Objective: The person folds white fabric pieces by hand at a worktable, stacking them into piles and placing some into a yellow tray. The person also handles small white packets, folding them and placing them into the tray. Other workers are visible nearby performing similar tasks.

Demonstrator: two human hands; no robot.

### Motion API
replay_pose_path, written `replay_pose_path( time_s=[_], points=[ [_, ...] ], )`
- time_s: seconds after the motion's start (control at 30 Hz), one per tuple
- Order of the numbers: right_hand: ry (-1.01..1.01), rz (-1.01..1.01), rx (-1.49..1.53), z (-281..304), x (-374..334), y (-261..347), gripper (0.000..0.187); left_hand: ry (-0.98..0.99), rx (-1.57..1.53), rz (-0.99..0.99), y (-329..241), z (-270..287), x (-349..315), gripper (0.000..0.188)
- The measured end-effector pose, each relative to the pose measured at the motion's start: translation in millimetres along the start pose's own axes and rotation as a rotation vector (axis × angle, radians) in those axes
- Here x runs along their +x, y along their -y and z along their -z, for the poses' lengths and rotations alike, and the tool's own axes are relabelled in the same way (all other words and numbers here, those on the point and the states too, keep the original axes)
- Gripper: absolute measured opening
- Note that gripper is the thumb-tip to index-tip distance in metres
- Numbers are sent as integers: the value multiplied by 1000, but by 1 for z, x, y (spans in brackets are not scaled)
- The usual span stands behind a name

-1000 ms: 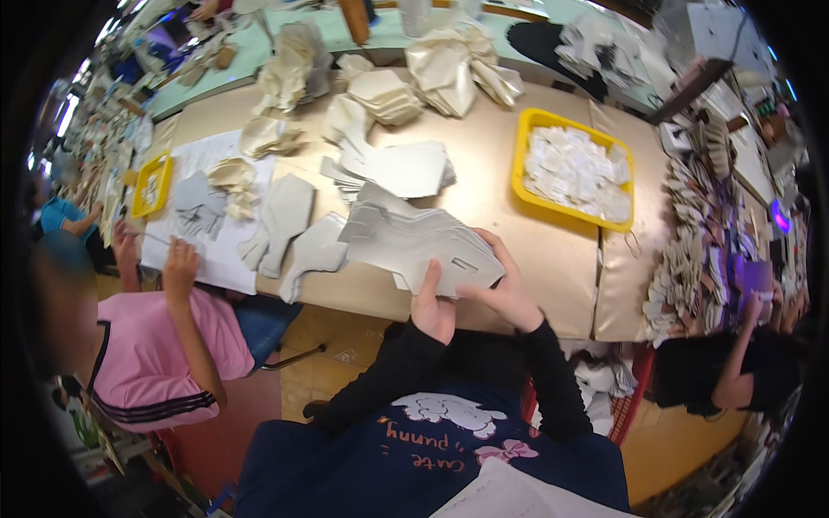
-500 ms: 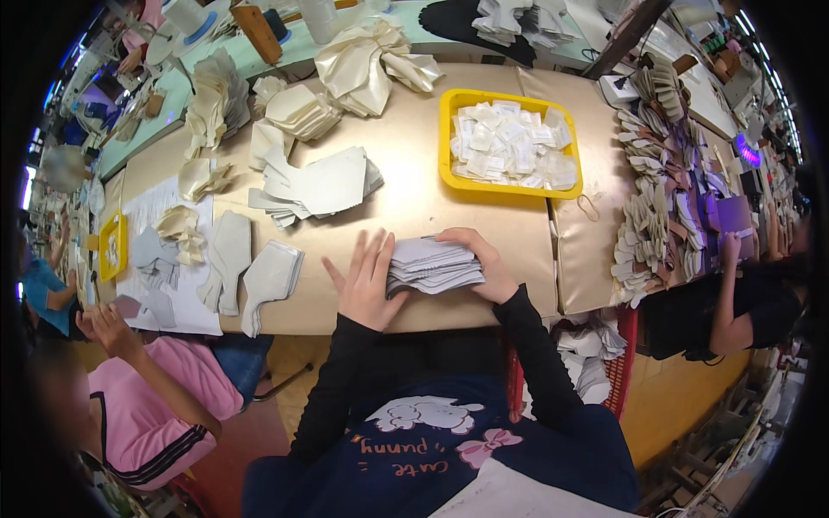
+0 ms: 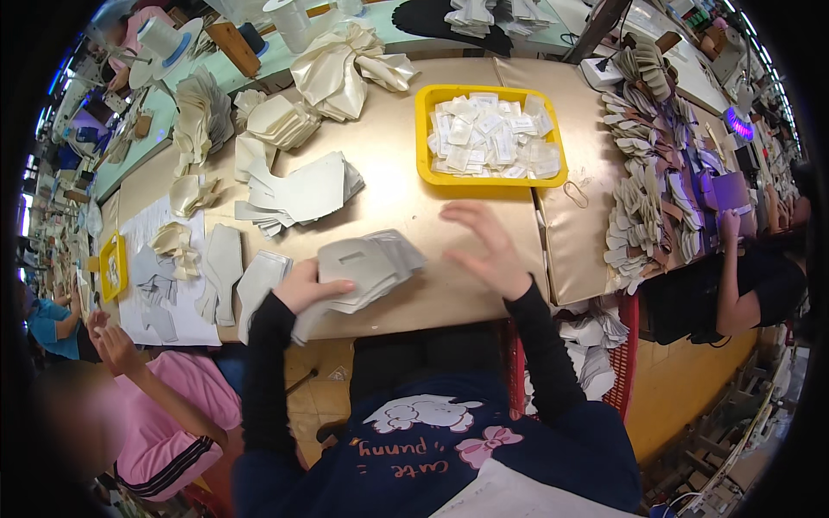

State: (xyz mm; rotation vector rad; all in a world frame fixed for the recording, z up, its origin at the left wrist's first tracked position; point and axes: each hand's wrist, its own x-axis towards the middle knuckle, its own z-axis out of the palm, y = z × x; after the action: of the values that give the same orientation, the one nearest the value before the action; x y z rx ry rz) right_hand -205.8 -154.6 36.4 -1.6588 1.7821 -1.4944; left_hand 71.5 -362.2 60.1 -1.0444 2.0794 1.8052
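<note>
My left hand grips a stack of pale grey cut pieces at its left side, thumb on top. The top piece has a small slot in it, and the stack fans out to the right. My right hand is off the stack, fingers spread above the tan table. Partly behind my left hand lies another small stack of grey-white pieces. Beyond the held stack is a loose pile of larger white cut pieces.
A yellow tray of small clear packets stands beyond my right hand. Cream pieces are heaped at the back. At right lie bundles of cut pieces. A red basket stands below the edge; a person in pink sits left.
The stack, earlier upright between both hands, now lies tilted in my left hand and has moved left. My right hand has let go and spread its fingers. The whole view has shifted slightly.
</note>
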Motion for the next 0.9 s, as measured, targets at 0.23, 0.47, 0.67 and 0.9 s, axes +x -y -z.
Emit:
replay_pose_path(
  time_s=[0.23, 0.47, 0.67, 0.9],
  points=[
    [-328, -289, -536, 45, 52, -67, 28, -46, 369, 72, 3, 45, 6, 66],
    [-294, -291, -759, 51, 79, -83, 41, -393, 739, -160, -8, 47, -30, 62],
    [-217, -127, -588, 24, 79, -63, 40, -653, 441, -436, -23, -12, -64, 37],
    [20, -299, -724, 0, 97, -72, 37, -283, 279, -576, -28, -99, -45, 29]
  ],
)
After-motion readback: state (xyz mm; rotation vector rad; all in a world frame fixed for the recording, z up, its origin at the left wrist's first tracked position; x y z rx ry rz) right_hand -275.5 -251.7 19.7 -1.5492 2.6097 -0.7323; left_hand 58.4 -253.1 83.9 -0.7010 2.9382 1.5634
